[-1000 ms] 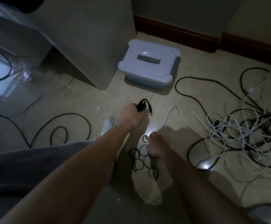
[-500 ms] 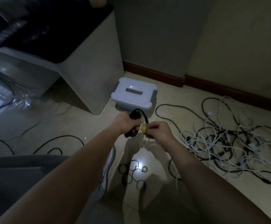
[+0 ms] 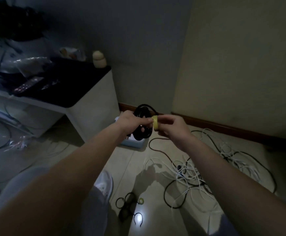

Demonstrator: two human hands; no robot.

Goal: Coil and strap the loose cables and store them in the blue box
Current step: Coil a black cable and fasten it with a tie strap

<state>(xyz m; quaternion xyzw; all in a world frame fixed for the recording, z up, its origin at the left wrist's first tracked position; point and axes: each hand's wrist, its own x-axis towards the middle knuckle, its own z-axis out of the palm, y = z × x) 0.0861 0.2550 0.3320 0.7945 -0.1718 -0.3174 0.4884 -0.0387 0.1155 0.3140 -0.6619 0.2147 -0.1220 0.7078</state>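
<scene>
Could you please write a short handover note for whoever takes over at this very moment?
Left hand holds a coiled black cable. Right hand pinches a yellow strap beside the coil.
Blue box sits behind the hands; spare straps lie by the shoe.
Done: one cable coiled. Left: strap it, box it, then tackle the tangled cables on the right.
</scene>
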